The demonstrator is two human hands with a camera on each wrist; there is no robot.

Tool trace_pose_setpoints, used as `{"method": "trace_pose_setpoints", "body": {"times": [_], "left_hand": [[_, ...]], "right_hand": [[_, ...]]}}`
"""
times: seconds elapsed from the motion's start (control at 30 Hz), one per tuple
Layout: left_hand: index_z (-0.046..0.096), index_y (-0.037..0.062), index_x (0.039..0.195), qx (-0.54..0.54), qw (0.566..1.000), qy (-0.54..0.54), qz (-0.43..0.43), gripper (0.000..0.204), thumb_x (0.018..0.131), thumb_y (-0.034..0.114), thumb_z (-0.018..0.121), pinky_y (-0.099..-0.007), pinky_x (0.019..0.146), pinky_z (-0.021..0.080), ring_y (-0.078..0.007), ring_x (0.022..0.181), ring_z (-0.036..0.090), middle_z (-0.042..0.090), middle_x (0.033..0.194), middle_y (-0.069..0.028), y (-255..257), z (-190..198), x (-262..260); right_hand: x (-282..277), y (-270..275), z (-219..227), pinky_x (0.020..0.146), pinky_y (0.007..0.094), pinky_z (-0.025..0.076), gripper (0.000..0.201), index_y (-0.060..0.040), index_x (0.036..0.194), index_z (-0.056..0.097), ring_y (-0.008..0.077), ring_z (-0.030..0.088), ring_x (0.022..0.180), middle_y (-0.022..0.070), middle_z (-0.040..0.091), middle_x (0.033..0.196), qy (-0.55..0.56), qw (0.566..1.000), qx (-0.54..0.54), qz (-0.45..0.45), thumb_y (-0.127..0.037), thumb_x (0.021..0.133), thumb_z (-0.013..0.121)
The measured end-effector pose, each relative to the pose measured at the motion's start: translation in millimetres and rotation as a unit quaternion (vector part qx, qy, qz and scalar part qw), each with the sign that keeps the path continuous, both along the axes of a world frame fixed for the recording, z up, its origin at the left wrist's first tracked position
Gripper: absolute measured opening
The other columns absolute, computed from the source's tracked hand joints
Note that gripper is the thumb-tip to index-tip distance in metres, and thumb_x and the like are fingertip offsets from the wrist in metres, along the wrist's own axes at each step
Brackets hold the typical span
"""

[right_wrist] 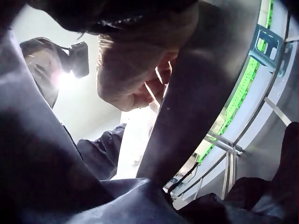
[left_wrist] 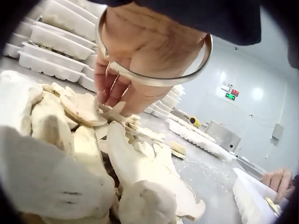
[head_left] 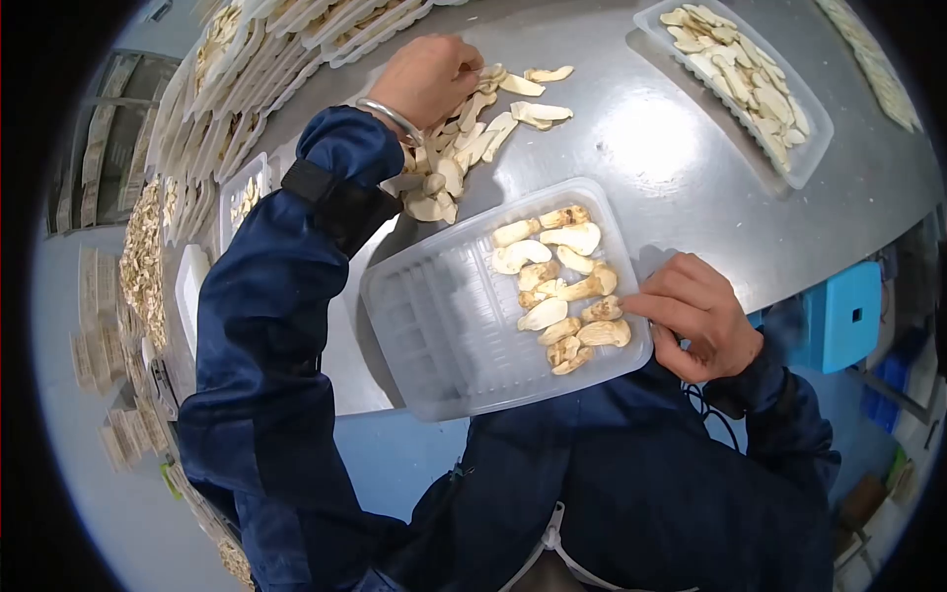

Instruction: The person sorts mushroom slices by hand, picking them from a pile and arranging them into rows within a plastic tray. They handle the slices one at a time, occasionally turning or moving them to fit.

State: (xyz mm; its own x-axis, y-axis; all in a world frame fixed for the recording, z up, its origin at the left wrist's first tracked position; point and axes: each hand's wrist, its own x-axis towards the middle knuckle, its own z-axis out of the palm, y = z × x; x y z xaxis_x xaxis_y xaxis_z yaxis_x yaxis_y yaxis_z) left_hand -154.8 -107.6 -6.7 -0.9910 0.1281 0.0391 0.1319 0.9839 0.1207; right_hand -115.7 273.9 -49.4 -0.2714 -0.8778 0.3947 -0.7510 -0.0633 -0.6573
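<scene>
My left hand (head_left: 431, 79), with a metal bangle at the wrist, is at the far side of a loose pile of pale mushroom slices (head_left: 473, 138) on the metal table. Its curled fingers pinch a mushroom slice (left_wrist: 114, 113) at the top of the pile. In front of me is a translucent plastic tray (head_left: 434, 296), its near edge past the table's edge. Mushroom slices (head_left: 577, 236), some with browned skin, lie in rows on its right half. My right hand (head_left: 702, 318) grips the tray's right rim, index fingertip beside a browned slice (head_left: 602, 309) and thumb outside.
A second tray (head_left: 815, 158) full of slices stands at the back right of the metal table (head_left: 631, 187). Stacked filled trays (head_left: 212, 118) line the left and back left. A blue plastic stool (head_left: 838, 316) is beyond the table's edge at right.
</scene>
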Motion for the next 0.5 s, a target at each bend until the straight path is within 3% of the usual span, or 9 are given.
{"method": "trace_pose_setpoints", "body": {"times": [0.13,0.2,0.3,0.5], "left_hand": [[0.072,0.0016,0.107,-0.01,1.0,0.008,-0.007,0.02,0.096,0.015,0.062,-0.0427,0.082,0.053,-0.0333,0.093,0.068,0.068,0.095,-0.0144,6,1,6],[0.072,0.0023,0.106,-0.066,0.995,0.054,-0.06,0.019,0.097,0.014,0.06,-0.0436,0.082,0.053,-0.035,0.094,0.067,0.067,0.095,-0.0145,1,-8,3],[0.072,0.0037,0.104,-0.094,0.989,0.106,-0.049,0.018,0.097,0.014,0.059,-0.0441,0.083,0.053,-0.0372,0.095,0.066,0.068,0.098,-0.0147,2,-18,5],[0.071,0.0031,0.105,0.016,0.987,0.157,-0.018,0.018,0.096,0.014,0.059,-0.0416,0.078,0.053,-0.0346,0.087,0.067,0.071,0.098,-0.0152,-18,-1,15]], "right_hand": [[0,-1,-1,0.068,0.0387,0.047,0.045,0.0003,0.108,0.07,0.029,0.055,0.077,0.0117,0.064,0.09,0.002,1.0,-0.004,0.0,0.004,0.064,0.062],[1,-1,0,0.068,0.0386,0.047,0.045,0.0004,0.108,0.07,0.0291,0.056,0.077,0.0119,0.065,0.09,0.004,1.0,-0.003,-0.001,0.004,0.064,0.062],[1,-2,0,0.068,0.0383,0.047,0.044,0.0003,0.108,0.071,0.0291,0.056,0.077,0.0121,0.065,0.089,0.007,1.0,-0.005,-0.001,0.004,0.065,0.061],[2,-1,-1,0.069,0.0379,0.047,0.044,-0.0001,0.108,0.071,0.029,0.057,0.077,0.0123,0.065,0.09,0.009,1.0,-0.008,-0.006,0.006,0.065,0.061]]}}
